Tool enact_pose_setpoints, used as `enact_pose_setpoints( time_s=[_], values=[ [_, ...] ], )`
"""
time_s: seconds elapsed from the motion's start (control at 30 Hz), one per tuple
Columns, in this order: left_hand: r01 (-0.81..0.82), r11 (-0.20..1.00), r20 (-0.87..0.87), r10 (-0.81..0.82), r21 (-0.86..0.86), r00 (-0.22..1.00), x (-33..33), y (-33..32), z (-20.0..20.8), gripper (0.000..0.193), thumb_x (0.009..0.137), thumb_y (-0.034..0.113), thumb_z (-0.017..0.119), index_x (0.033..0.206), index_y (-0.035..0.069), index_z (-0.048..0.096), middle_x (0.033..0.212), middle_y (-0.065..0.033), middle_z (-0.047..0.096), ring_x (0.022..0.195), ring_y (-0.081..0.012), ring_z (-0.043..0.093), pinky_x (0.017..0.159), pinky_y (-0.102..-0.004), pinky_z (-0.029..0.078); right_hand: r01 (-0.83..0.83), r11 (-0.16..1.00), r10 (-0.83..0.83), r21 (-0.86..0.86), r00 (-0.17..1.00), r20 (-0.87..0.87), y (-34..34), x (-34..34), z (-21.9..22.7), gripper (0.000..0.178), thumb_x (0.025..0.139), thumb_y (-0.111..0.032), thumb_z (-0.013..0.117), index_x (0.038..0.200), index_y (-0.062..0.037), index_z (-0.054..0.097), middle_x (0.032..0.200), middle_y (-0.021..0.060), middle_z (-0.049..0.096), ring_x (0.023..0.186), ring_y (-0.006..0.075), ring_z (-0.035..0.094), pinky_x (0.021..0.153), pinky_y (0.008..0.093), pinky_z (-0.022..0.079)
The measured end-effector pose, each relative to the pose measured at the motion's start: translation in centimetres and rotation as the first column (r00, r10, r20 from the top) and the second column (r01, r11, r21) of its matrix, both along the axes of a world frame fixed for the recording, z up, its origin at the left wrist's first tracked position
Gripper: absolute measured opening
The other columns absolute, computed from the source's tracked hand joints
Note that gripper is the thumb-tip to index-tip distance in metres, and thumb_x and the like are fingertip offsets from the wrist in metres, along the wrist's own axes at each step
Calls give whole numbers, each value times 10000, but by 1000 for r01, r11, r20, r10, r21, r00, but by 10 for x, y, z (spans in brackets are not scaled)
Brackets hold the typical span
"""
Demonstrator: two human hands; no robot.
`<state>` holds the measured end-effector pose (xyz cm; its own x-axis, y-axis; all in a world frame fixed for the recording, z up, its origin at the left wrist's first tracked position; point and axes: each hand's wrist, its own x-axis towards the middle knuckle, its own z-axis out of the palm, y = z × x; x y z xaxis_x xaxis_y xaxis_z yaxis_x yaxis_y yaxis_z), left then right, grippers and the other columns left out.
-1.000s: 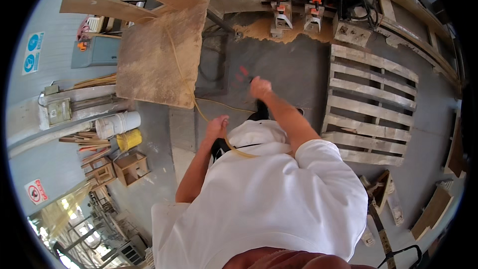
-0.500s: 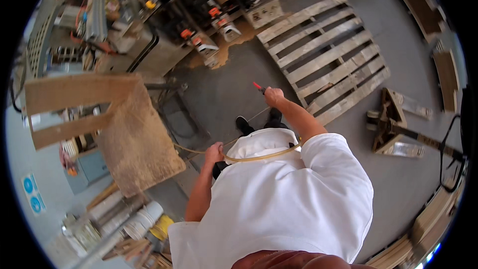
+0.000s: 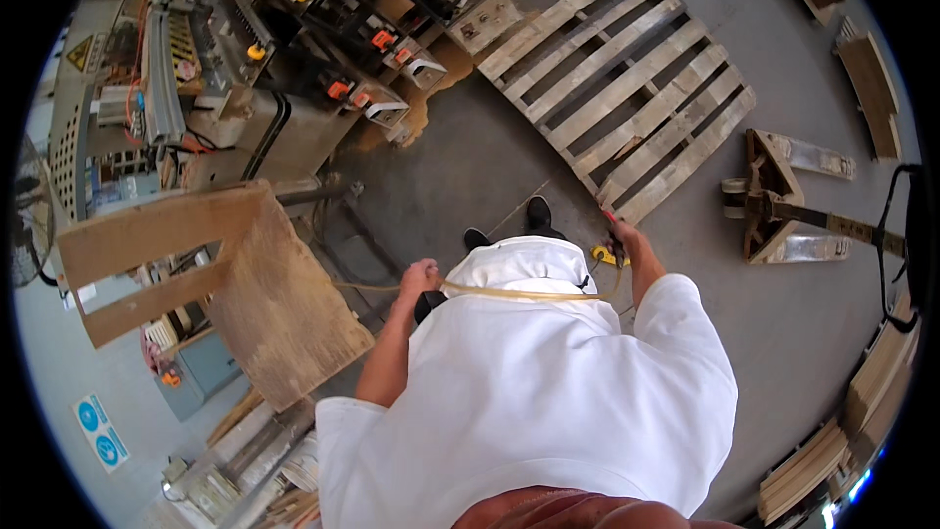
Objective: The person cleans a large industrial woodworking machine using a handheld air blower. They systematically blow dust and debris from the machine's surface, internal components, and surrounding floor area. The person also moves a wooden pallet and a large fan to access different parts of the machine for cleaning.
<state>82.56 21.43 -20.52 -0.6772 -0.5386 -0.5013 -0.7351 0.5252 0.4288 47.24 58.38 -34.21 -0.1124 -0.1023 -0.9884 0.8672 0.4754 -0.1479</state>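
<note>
My right hand [image 3: 630,235] is closed around an air blow gun [image 3: 611,217] with a red tip, held out to my right near the pallet's close corner. Most of the gun is covered by my fingers. A yellow piece [image 3: 609,255] shows just beside that hand; I cannot tell whether it belongs to the gun. A yellowish air hose [image 3: 509,292] runs from there across my front to my left hand [image 3: 421,277], whose fingers are closed on it. Past my left hand the hose passes on toward the wooden box.
An open wooden box [image 3: 294,304] stands close on my left. Ahead is a machine with orange-marked clamps [image 3: 367,98] and spilled sawdust [image 3: 416,118]. A slatted wooden pallet [image 3: 627,78] lies front right, with a pallet jack [image 3: 769,201] further right. Stacked boards [image 3: 808,470] lie lower right.
My right hand has swung back and to the right with the blow gun, from ahead of my feet to beside the pallet corner. My left hand still grips the hose.
</note>
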Motion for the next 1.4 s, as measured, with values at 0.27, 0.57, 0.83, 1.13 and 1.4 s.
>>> enact_pose_setpoints(
  time_s=[0.27,0.57,0.83,1.13,1.4],
  values=[
    [-127,990,45,125,58,991,-14,-20,18,203,800,171,526,942,69,629,899,-175,633,890,-354,599,766,-406,479,406,851,-467,-333,875,-128,-45,-42,28,291,942,-281,344,776,-89,487,520,10,422,415,140,420,404,270,403],
    [-133,990,59,131,36,990,17,-1,2,205,782,196,561,939,91,640,898,-170,638,872,-355,608,755,-401,486,587,718,-691,-374,667,-278,55,-147,55,197,919,-244,409,875,-60,463,671,78,521,480,139,464,424,267,421],
    [-112,989,120,101,91,988,-3,14,14,209,776,193,582,940,77,642,903,-182,635,867,-343,613,743,-401,484,551,776,-628,-309,723,-288,22,-156,2,183,923,-259,411,826,-106,434,605,16,435,451,122,412,404,283,386],
    [-170,975,14,170,143,985,-4,7,1,208,771,161,535,924,62,634,840,-187,634,821,-340,620,723,-386,487,333,816,-453,-472,876,-165,-103,-163,60,225,951,-241,380,877,-45,463,667,53,529,445,112,451,401,268,438],
    [-184,983,-6,185,25,983,-5,32,22,259,769,230,558,940,55,644,879,-180,638,834,-354,611,724,-402,494,317,912,-377,-261,898,-227,-95,-143,34,103,894,-164,388,931,-70,409,627,73,484,450,161,454,410,308,447]
  ],
)
